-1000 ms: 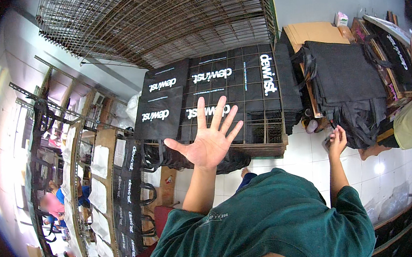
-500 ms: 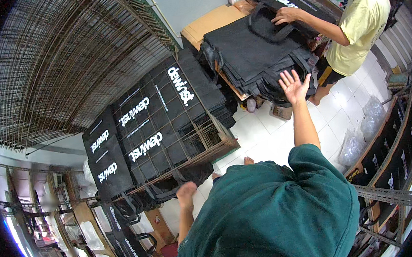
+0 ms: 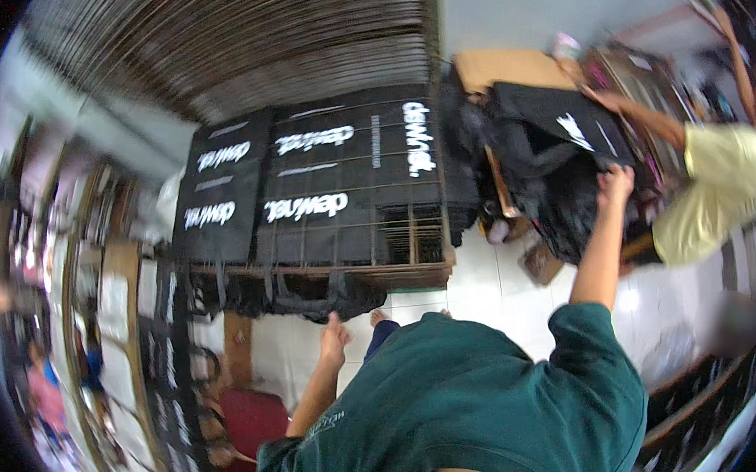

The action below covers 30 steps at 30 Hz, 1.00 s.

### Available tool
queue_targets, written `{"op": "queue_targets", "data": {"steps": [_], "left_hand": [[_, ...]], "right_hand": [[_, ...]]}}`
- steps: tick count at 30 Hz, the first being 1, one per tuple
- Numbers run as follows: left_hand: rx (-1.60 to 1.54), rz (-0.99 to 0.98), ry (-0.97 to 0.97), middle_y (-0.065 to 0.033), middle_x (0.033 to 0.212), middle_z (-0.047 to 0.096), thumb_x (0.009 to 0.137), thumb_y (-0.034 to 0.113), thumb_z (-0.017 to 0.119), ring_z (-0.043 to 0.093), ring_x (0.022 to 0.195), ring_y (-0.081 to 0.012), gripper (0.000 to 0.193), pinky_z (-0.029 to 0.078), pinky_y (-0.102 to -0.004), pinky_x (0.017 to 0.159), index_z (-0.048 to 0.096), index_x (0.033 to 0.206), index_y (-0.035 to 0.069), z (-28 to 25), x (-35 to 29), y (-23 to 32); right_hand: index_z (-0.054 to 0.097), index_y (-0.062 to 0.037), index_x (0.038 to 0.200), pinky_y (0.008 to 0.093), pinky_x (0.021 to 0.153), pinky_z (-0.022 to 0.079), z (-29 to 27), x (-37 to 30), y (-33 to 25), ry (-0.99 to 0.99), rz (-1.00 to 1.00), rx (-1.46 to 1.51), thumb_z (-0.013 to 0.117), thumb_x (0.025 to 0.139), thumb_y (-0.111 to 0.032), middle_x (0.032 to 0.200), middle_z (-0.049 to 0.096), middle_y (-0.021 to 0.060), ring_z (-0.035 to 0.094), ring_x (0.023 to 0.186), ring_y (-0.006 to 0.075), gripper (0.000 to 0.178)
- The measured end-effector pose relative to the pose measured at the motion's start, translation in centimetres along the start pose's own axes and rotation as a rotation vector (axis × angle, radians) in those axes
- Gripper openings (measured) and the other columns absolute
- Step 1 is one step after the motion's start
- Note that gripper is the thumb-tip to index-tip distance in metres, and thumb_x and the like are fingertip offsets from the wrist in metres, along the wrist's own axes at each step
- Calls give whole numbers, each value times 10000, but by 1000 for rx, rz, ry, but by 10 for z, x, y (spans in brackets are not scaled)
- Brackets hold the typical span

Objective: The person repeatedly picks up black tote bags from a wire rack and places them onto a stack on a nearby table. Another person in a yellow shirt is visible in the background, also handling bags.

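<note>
Left hand curls near wire rack likely keeping tote bags flat; right hand, by bag pile; grips unclear.

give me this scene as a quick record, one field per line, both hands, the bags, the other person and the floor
left hand: just below the hanging black straps, grip unclear
right hand: raised at the bag pile, blurred, contact unclear
bag pile: black, white print on top
rack: wire, with flat black bags lying in it
other person: yellow shirt, one hand at the pile's far edge
floor: white tiles
</note>
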<state>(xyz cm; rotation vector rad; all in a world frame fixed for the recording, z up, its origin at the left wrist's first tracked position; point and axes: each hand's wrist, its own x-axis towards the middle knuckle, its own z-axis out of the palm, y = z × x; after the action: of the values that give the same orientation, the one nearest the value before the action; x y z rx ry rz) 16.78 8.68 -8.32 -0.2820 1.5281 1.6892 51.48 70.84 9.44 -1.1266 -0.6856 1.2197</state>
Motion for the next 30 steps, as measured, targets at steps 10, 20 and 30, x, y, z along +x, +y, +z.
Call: {"op": "queue_targets", "data": {"steps": [10, 20, 30], "left_hand": [[284, -218, -1083, -116, 1388, 360, 882, 619, 292, 345, 1267, -279, 714, 239, -423, 1052, 269, 1394, 122, 195, -74, 100], [-131, -190, -1533, -163, 1426, 275, 581, 894, 9, 256, 1324, -276, 1204, 147, -381, 1092, 215, 1405, 40, 177, -82, 174], [-400, 331, -702, -210, 1188, 536, 935, 347, 402, 641, 698, -205, 332, 544, -276, 594, 417, 1139, 85, 34, -56, 371]], "right_hand": [[451, -37, 1194, 328, 712, 479, 159, -98, -182, -435, -729, 63, 507, 755, -1, 939, 535, 70, 536, 786, 189, 444], [376, -6, 1294, 346, 861, 422, 240, -336, -195, -1060, -254, 269, 520, 832, -62, 1138, 546, 99, 528, 1017, 199, 487], [458, -29, 1196, 349, 825, 441, 411, -415, -83, -1328, 256, 232, 511, 806, -42, 1062, 564, 89, 538, 936, 204, 394]]}}
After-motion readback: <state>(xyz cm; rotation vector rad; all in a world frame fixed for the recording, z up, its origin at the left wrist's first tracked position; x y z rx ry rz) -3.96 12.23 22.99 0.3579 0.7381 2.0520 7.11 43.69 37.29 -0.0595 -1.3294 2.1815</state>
